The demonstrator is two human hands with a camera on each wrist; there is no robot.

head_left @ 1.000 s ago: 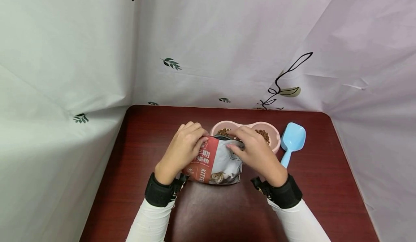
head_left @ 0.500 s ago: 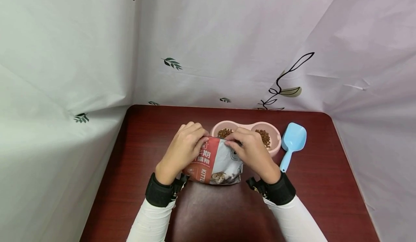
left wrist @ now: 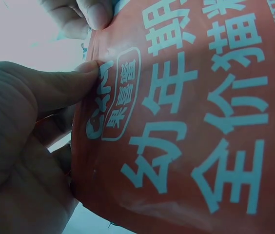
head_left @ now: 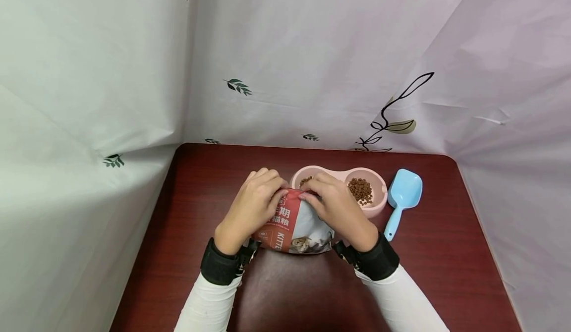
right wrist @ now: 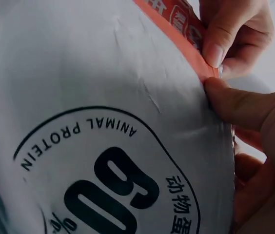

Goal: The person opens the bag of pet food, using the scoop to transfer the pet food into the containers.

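Observation:
A red and white bag of cat food lies on the table in front of the person, its top edge facing the back. With thumb and fingers, the left hand pinches the left part of that edge; the left wrist view shows its thumb on the red front of the bag. Close beside it, the right hand pinches the same edge near the middle. In the right wrist view both thumbs almost meet at the rim of the bag. The bag's mouth looks pressed together between the fingers.
Just behind the bag stands a pink double bowl with brown kibble in both halves, the left one partly hidden by the right hand. A light blue scoop lies to its right on the dark red table. Patterned white cloth hangs behind.
The right hand has slid left along the bag's top edge towards the left hand. The bag's mouth, which gaped a second ago, is now pressed together. The left hand has stayed in place.

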